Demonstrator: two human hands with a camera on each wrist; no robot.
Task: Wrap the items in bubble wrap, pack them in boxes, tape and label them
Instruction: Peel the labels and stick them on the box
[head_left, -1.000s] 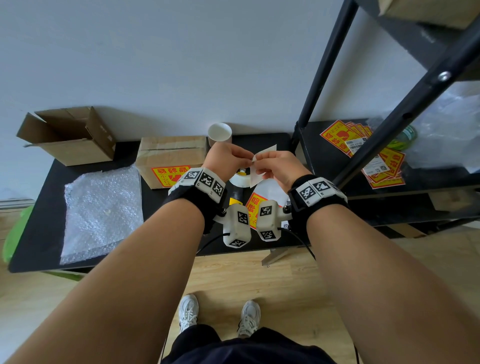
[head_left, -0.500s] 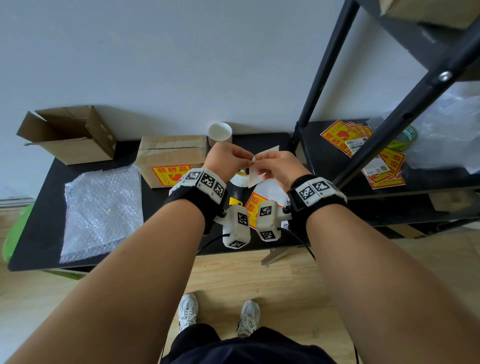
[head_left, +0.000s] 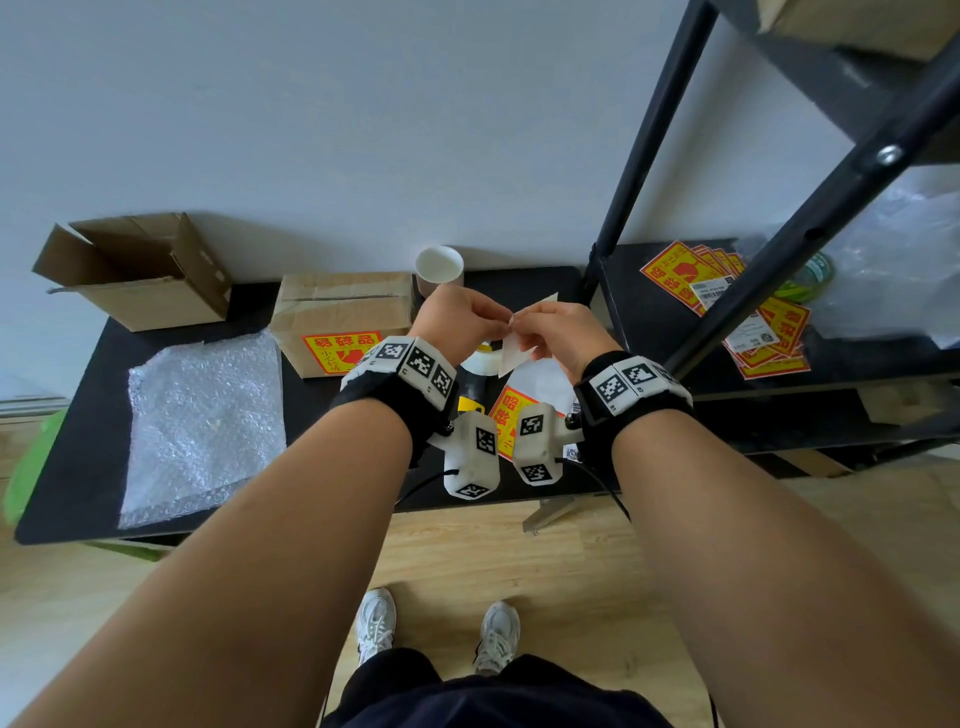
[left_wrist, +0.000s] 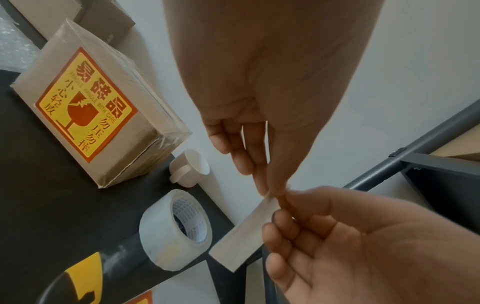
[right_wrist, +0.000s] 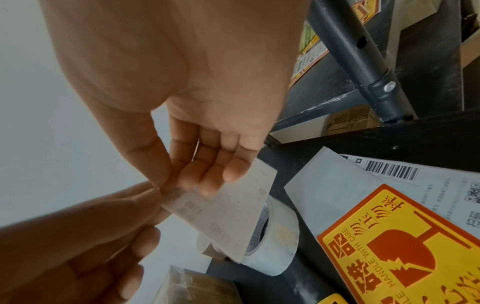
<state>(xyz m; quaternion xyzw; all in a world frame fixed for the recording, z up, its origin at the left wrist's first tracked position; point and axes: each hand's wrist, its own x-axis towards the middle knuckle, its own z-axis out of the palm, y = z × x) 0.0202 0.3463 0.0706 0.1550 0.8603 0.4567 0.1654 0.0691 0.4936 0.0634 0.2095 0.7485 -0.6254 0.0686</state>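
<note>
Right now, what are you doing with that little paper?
A person stands at a black table, with the left hand and right hand both pinching one corner of a small white label, seemingly picking at it to peel the backing. Below sit a roll of clear tape and a taped box already carrying a yellow fragile sticker. Bubble wrap lies to the left.

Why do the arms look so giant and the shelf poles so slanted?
Head view: the wide lens stretches the near arms and tilts the shelf pole. Left wrist view: the left hand looms close and soft, but the box sticker reads sharp. Right wrist view: the paper label is faint and slightly blurred.
</note>
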